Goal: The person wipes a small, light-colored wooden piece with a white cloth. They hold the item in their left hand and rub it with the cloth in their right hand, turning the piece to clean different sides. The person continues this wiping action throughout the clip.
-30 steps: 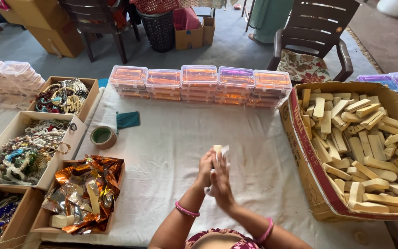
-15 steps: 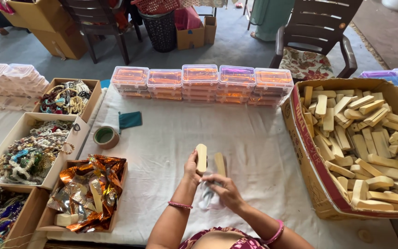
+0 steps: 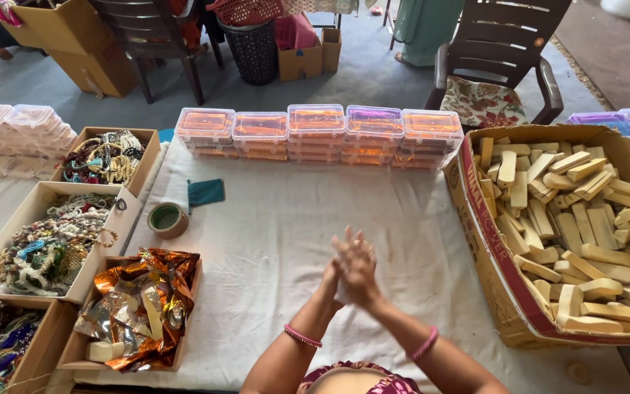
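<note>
head view. the left hand and the right hand meet palm to palm above the middle of the counter, which is draped in a white cloth. the fingers point toward 12 o'clock and are slightly fanned. a small pale item shows at the lower edge between the palms; its kind cannot be determined. grip state: both hands are pressed together around this item, with no gap visible between the palms. judged from the posture, the flat-palm hold suits rubbing or rolling the item, not carrying it.

at 3 o'clock of the hands, well apart, a large cardboard box holds loose pale wooden sticks, piled without order. the box sits within arm's reach on the right-hand side, probably as the supply.

at 9 o'clock, a small carton holds crumpled orange foil wrappers and a few pale pieces. at 10 o'clock, a roll of tape rests on the cloth, with a teal cloth piece just beyond it.

at 12 o'clock, a row of clear lidded plastic boxes is stacked along the far edge of the counter. open cartons of beaded jewellery line the left side. a brown chair stands beyond the counter.
</note>
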